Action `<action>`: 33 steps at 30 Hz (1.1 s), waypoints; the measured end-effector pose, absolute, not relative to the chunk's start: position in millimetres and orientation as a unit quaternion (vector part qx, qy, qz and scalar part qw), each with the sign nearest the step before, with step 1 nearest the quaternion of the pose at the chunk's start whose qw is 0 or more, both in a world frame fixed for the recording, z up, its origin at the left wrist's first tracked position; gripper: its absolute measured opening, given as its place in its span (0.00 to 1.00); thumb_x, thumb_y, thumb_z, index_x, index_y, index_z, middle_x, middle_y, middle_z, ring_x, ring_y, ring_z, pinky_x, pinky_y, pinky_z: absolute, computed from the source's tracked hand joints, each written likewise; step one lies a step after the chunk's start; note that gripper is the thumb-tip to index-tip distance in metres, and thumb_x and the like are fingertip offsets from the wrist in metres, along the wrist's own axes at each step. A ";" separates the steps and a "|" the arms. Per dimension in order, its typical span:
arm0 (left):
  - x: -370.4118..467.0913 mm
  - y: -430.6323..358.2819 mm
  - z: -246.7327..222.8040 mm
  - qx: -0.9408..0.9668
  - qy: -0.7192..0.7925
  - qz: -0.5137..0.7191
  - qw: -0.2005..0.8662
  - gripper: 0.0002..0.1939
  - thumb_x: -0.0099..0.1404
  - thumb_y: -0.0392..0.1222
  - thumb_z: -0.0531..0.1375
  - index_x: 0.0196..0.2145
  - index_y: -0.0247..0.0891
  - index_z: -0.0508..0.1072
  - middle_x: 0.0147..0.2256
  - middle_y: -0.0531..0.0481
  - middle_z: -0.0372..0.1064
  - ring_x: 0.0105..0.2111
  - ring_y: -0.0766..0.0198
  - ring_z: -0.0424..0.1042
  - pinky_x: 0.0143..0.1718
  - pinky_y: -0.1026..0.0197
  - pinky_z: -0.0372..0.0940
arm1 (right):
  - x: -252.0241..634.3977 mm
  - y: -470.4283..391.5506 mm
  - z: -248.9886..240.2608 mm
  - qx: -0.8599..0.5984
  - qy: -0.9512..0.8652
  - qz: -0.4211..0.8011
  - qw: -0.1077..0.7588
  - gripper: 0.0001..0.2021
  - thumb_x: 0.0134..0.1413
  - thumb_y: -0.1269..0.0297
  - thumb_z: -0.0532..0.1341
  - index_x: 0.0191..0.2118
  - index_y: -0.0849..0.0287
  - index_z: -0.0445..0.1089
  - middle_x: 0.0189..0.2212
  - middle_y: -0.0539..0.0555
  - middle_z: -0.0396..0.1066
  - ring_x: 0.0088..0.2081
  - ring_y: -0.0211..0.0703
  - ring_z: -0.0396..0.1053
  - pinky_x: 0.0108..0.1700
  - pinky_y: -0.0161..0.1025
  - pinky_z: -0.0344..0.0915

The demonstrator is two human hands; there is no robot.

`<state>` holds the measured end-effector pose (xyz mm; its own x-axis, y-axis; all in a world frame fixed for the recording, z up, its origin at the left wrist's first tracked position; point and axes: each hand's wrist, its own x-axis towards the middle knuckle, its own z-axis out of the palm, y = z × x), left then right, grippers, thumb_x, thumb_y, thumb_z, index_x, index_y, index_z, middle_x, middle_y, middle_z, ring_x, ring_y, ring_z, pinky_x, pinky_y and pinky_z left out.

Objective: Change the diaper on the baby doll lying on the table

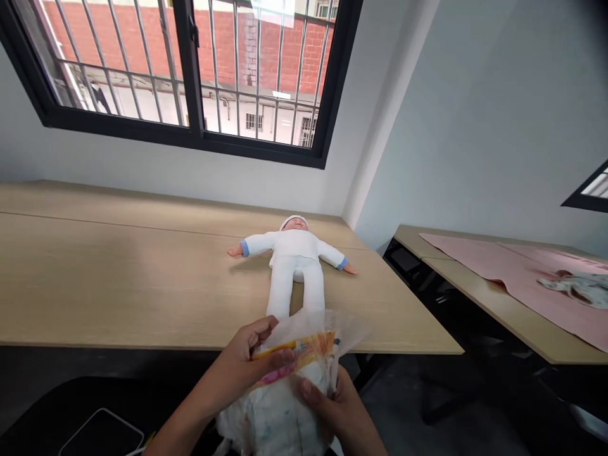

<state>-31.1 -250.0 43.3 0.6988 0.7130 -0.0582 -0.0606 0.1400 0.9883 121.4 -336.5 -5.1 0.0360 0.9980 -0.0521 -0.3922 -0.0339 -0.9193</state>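
Observation:
Just in front of the table's near edge, both hands hold a crinkled clear plastic pack of diapers (pixel 285 415) with a yellow-orange printed band. White folded padding with faint blue-green print shows through the plastic. My left hand (pixel 256 354) grips the pack's upper left side, thumb lying over the printed band. Lower on the right, my right hand (pixel 327 402) closes on the plastic, its thumb in front. Beyond the pack a baby doll (pixel 297 247) in white clothes, blue cuffs and a cap lies face up with arms spread. The pack's upper plastic overlaps the doll's feet.
The doll lies on a light wooden table (pixel 142 278) below a barred window (pixel 199 76). On a second table (pixel 479 285) to the right are a pink mat (pixel 532 266) and a crumpled patterned cloth (pixel 582 288). A dark phone-like device (pixel 102 434) sits at the lower left.

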 end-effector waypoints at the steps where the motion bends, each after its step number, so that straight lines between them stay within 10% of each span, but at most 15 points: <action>1: -31.4 -249.1 42.8 0.599 0.274 0.274 0.701 0.20 0.54 0.49 0.69 0.37 0.35 0.69 0.38 0.48 0.72 0.40 0.59 0.70 0.41 0.62 0.65 | 121.6 -336.0 -6.9 -0.420 -0.355 0.584 0.598 0.27 0.40 0.49 0.72 0.44 0.60 0.73 0.39 0.60 0.76 0.43 0.55 0.74 0.47 0.46 0.69; 13: -47.5 -239.5 19.1 0.603 0.235 0.225 0.729 0.35 0.53 0.47 0.69 0.57 0.42 0.66 0.50 0.46 0.70 0.51 0.54 0.68 0.51 0.56 0.61 | 127.4 -329.2 -3.6 -0.436 -0.226 0.582 0.648 0.25 0.45 0.49 0.70 0.44 0.62 0.71 0.35 0.60 0.76 0.40 0.56 0.75 0.38 0.45 0.73; 22: -64.3 -230.9 14.9 0.601 0.231 0.246 0.724 0.15 0.55 0.44 0.68 0.29 0.35 0.66 0.29 0.53 0.67 0.30 0.68 0.66 0.31 0.68 0.60 | 132.7 -325.4 -2.7 -0.452 -0.235 0.539 0.671 0.30 0.44 0.53 0.71 0.52 0.59 0.69 0.39 0.59 0.76 0.41 0.55 0.75 0.41 0.47 0.73; 33: -60.0 -244.0 27.0 0.580 0.213 0.343 0.707 0.15 0.60 0.41 0.65 0.28 0.37 0.60 0.25 0.58 0.63 0.25 0.75 0.61 0.26 0.74 0.57 | 123.8 -329.8 -8.1 -0.378 -0.325 0.652 0.571 0.32 0.35 0.49 0.74 0.47 0.59 0.72 0.43 0.60 0.75 0.52 0.58 0.69 0.56 0.51 0.63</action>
